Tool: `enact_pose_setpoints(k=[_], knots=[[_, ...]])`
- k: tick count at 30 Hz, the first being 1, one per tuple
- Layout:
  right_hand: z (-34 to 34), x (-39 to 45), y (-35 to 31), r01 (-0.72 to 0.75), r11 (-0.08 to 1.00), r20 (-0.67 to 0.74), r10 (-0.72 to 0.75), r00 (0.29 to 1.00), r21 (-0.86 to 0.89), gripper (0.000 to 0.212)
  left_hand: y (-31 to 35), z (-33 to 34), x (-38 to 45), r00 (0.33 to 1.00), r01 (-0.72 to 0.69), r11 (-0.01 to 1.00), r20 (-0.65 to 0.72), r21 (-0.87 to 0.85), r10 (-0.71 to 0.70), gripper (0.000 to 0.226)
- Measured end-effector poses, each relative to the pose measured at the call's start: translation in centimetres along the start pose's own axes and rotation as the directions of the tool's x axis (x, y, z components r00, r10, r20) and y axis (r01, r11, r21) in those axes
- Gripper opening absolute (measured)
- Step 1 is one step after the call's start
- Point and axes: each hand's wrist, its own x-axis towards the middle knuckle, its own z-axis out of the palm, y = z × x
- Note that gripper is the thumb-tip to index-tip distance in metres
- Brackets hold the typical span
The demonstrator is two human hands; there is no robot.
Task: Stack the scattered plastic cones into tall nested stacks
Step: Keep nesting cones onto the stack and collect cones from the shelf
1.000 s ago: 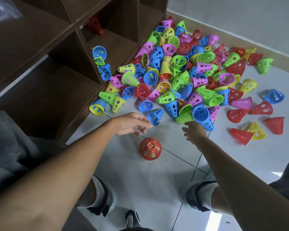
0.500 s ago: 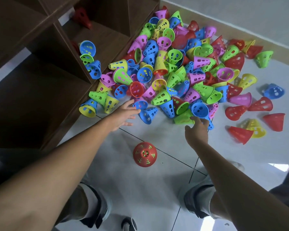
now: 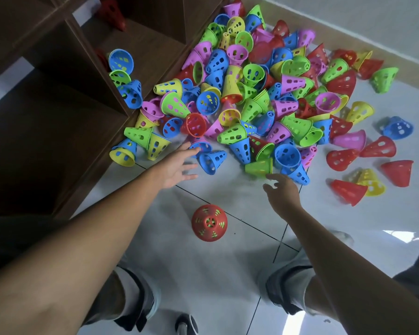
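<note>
Left hand (image 3: 177, 169), fingers spread, empty, reaches a blue cone (image 3: 212, 160) at the pile edge; right hand (image 3: 282, 193), relaxed, empty, hovers near a green cone (image 3: 259, 166)

Perforated multicoloured cones (image 3: 252, 97) lie heaped on their sides; a red stack (image 3: 209, 223) stands upright apart.
</note>
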Motion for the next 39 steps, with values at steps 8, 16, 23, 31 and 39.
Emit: enact_pose_setpoints(k=[8, 16, 23, 31, 39], knots=[[-0.5, -0.1, -1.4, 0.014, 0.989, -0.013, -0.012, 1.0, 0.149, 0.022, -0.1, -0.2, -0.1, 0.996, -0.048, 0.948, -0.092, -0.313, 0.02, 0.044], [-0.9, -0.8, -3.4, -0.018, 0.931, 0.001, 0.019, 1.0, 0.364, 0.01, -0.2, -0.8, -0.9, 0.974, -0.125, 0.933, -0.221, -0.336, 0.051, 0.023], [-2.4, -2.3, -5.4, -0.149, 0.722, 0.26, -0.045, 0.965, 0.676, 0.007, -1.5, -1.7, -2.1, 0.874, -0.261, 0.913, -0.478, -0.314, 0.086, 0.013], [-3.6, -3.8, -7.9, -0.361, 0.522, 0.515, -0.185, 0.837, 0.773, 0.018, -1.7, -1.9, -3.8, 0.869, -0.312, 0.863, -0.487, -0.398, 0.089, 0.02], [-3.8, -5.2, -9.1, -0.377, 0.575, 0.653, -0.406, 0.64, 0.727, 0.035, -0.7, -1.9, -5.5, 0.96, -0.253, 0.83, -0.235, -0.497, 0.151, 0.013]])
